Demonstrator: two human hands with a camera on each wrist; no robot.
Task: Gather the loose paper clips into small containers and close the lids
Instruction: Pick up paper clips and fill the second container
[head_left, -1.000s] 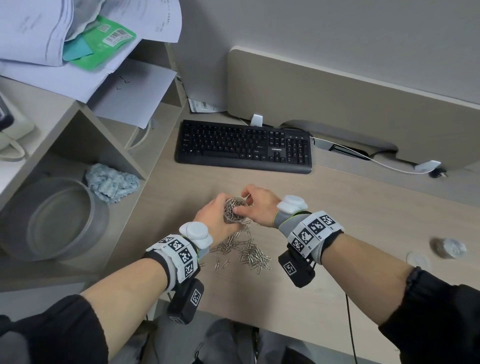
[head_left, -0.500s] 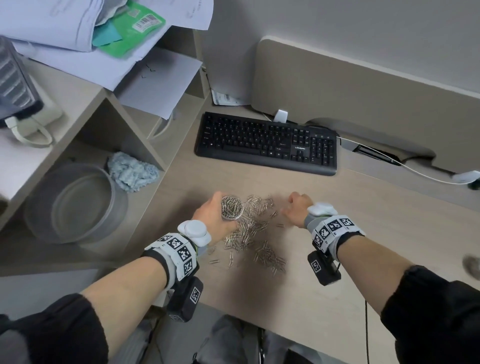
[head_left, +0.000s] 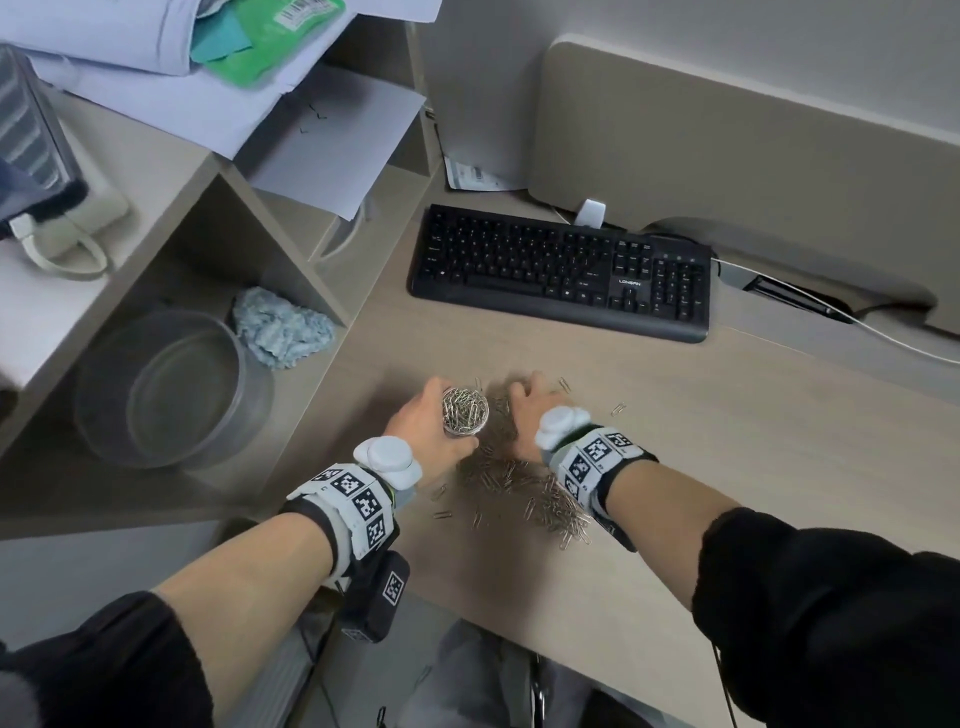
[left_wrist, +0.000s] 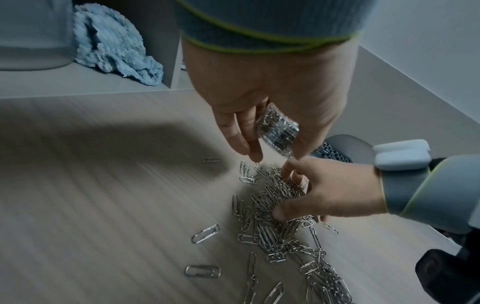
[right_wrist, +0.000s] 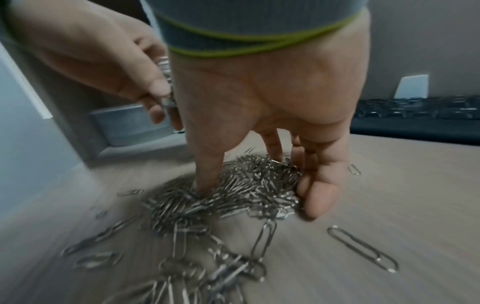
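Wooden surface bearing a paper clip pile. Left hand grips a clear container filled with clips, beside the pile; right hand, fingers curled, gathers clips from the pile.

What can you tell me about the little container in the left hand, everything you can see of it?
The small container is a round, clear pot, apparently plastic, with no lid on. It is packed nearly to the rim with silver paper clips, visible through its wall. The left hand grips it from the side, fingers and thumb curled round it, mouth facing up, just above the desk beside the loose clip pile. The right hand digs into that pile without touching it.
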